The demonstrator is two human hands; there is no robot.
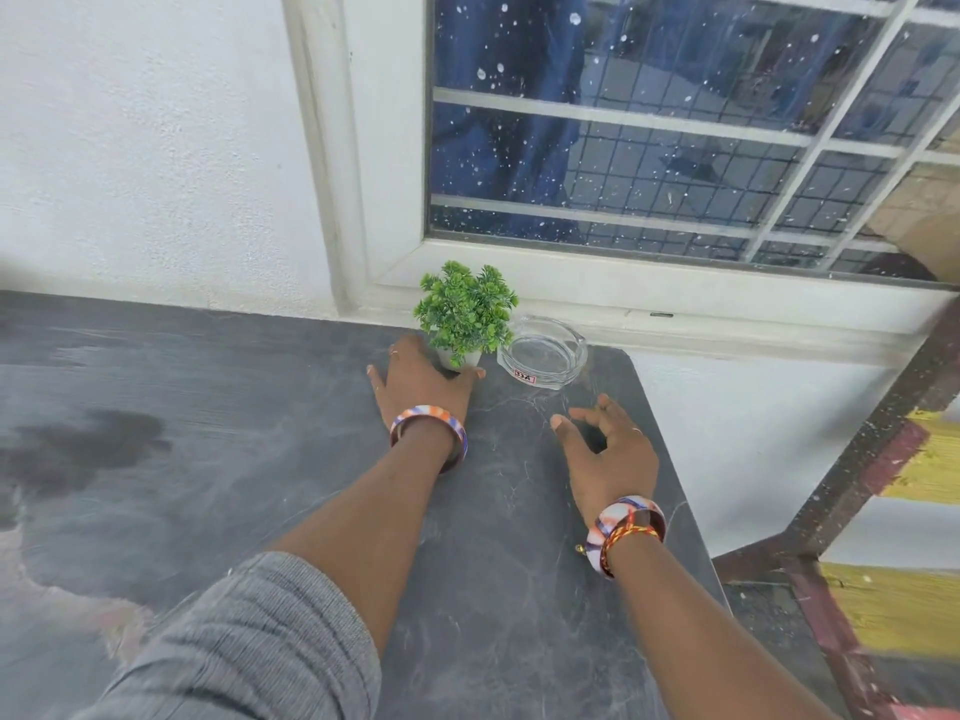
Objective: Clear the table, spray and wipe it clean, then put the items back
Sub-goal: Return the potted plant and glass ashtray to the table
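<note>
potted plant (464, 317): stood on counter (208, 407) just left of glass ashtray (543, 351) | left hand (422, 384): grip clamped on pot base | right hand (610, 454): held apart, nothing gripped, near side of ashtray

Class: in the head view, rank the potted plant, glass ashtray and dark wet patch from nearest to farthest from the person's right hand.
From the right hand:
1. Glass ashtray, just ahead by the window sill.
2. Potted plant, ahead-left, at the left hand.
3. Dark wet patch, far left on the table.
</note>
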